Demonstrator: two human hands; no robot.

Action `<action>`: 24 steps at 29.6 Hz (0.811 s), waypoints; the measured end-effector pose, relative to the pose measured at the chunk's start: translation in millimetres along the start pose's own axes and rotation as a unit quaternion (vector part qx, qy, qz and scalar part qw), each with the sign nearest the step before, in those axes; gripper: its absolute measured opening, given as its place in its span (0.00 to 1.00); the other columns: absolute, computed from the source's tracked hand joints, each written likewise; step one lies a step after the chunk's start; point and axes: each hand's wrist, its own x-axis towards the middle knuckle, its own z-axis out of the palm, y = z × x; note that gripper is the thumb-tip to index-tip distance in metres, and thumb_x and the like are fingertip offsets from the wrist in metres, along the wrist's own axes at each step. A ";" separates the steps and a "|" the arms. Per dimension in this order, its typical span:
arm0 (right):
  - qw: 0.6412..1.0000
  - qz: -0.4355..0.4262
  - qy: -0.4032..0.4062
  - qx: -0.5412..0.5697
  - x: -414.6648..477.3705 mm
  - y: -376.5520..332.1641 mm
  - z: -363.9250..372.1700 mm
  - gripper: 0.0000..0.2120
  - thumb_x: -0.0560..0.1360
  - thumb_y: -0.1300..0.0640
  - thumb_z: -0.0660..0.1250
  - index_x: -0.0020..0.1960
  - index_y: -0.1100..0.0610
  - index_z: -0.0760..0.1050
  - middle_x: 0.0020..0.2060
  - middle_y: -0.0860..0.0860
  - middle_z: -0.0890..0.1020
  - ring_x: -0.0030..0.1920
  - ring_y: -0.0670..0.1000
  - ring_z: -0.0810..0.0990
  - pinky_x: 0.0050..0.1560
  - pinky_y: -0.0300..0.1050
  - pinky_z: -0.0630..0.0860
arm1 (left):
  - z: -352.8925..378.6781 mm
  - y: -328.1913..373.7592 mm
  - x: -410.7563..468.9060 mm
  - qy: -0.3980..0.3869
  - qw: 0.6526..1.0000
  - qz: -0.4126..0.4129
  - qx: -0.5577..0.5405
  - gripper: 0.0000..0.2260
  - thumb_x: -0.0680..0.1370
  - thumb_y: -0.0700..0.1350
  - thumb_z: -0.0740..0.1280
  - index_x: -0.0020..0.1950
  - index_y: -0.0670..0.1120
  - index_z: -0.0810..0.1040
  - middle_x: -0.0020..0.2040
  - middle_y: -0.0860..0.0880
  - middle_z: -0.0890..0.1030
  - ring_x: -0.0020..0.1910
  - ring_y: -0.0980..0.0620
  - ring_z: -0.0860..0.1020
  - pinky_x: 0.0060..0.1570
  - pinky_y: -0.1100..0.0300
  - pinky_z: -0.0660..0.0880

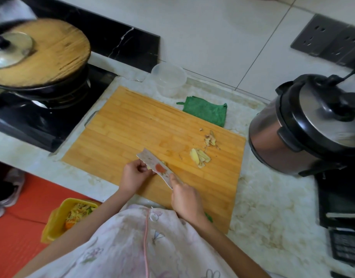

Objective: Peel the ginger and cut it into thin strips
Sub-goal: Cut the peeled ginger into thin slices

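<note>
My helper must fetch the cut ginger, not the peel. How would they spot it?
Start at the bamboo cutting board on the counter. Near its right edge lie two small heaps. The ginger slices are the nearer one, pale yellow and smooth; the peel scraps beyond are browner and ragged.

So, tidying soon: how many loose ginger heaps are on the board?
2: pale slices right of the knife, peel scraps beyond them. Another ginger piece lies partly hidden under it.

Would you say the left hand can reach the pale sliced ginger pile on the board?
Probably not: the left hand grips a ginger piece, and the patterned knife in the right hand blocks the ginger pile.
</note>
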 end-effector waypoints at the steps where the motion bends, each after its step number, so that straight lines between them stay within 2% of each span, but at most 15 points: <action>1: 1.000 0.005 0.001 0.012 0.7 -0.9 0.2 0.28 0.78 0.66 0.54 0.76 0.55 0.54 0.49 0.56 0.82 0.46 0.57 0.81 0.37 0.44 0.67 | -0.3 -0.4 0.2 -0.003 1.000 -0.002 -0.007 0.09 0.68 0.36 0.77 0.37 0.46 0.78 0.33 0.46 0.80 0.31 0.57 0.74 0.31 0.72 0.68; 3: 1.000 0.015 0.003 0.019 2.7 -2.6 0.7 0.28 0.78 0.66 0.54 0.77 0.55 0.55 0.47 0.56 0.82 0.45 0.56 0.81 0.36 0.44 0.68 | 0.1 -0.1 0.0 -0.005 1.000 -0.006 -0.022 0.11 0.67 0.37 0.78 0.37 0.49 0.78 0.34 0.44 0.80 0.33 0.54 0.74 0.33 0.71 0.70; 6: 1.000 0.023 0.015 0.010 5.6 -8.2 -1.6 0.28 0.77 0.68 0.54 0.76 0.56 0.57 0.46 0.55 0.82 0.45 0.56 0.81 0.35 0.44 0.66 | 0.4 0.4 0.2 -0.005 0.999 -0.017 -0.032 0.12 0.67 0.36 0.78 0.38 0.48 0.78 0.33 0.46 0.78 0.33 0.54 0.74 0.33 0.72 0.70; 11: 0.998 0.053 0.013 0.009 8.1 -16.7 -7.9 0.26 0.77 0.70 0.53 0.74 0.57 0.60 0.52 0.56 0.81 0.51 0.58 0.80 0.39 0.45 0.68 | 0.5 4.9 -3.4 -0.004 1.000 -0.014 -0.020 0.14 0.66 0.36 0.79 0.37 0.51 0.76 0.30 0.51 0.75 0.27 0.63 0.73 0.32 0.74 0.69; 17: 0.998 0.052 0.019 0.006 6.4 -18.8 -9.4 0.26 0.76 0.70 0.53 0.73 0.58 0.62 0.51 0.57 0.81 0.51 0.58 0.80 0.38 0.45 0.66 | -0.8 6.7 -5.5 -0.002 1.000 -0.001 -0.001 0.15 0.66 0.35 0.78 0.37 0.50 0.74 0.30 0.51 0.75 0.30 0.57 0.72 0.32 0.74 0.68; 24: 0.999 0.042 0.028 0.014 6.1 -16.7 -7.3 0.27 0.77 0.69 0.54 0.74 0.55 0.61 0.47 0.56 0.82 0.47 0.57 0.80 0.36 0.44 0.64 | 2.2 4.0 -11.0 0.005 1.000 0.027 0.007 0.14 0.66 0.36 0.79 0.38 0.48 0.75 0.30 0.51 0.75 0.30 0.57 0.72 0.33 0.74 0.69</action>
